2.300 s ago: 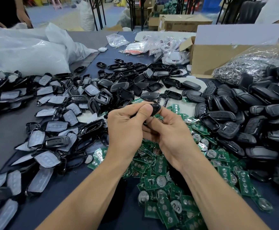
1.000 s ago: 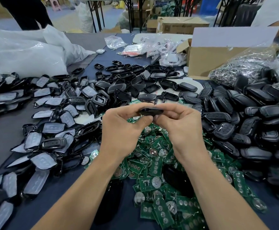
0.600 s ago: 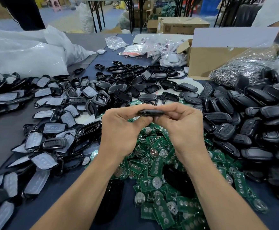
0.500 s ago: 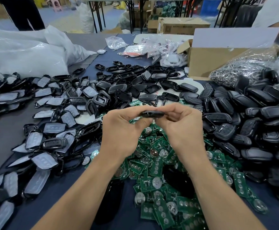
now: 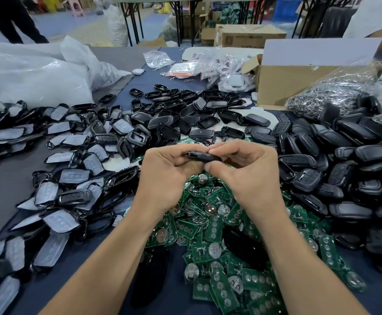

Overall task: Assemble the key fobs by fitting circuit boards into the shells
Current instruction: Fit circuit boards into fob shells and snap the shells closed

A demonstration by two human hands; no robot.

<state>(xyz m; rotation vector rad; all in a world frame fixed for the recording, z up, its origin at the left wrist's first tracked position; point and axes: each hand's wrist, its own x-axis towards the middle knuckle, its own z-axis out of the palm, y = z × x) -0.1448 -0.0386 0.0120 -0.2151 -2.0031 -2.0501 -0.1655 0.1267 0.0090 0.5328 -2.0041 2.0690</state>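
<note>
Black plastic, edge-on at the centre of the frame: that is the key fob (image 5: 203, 157) you hold between both hands. Your left hand (image 5: 165, 176) curls round its left end, and your right hand (image 5: 249, 176) pinches the right end between thumb and bent fingers. Just below your hands lies the heap of green circuit boards (image 5: 210, 226). Closed black fobs (image 5: 335, 155) pile up at the right of the frame, shells with grey button pads (image 5: 72, 178) spread across the left, and a cardboard box (image 5: 283, 85) stands at the upper right.
</note>
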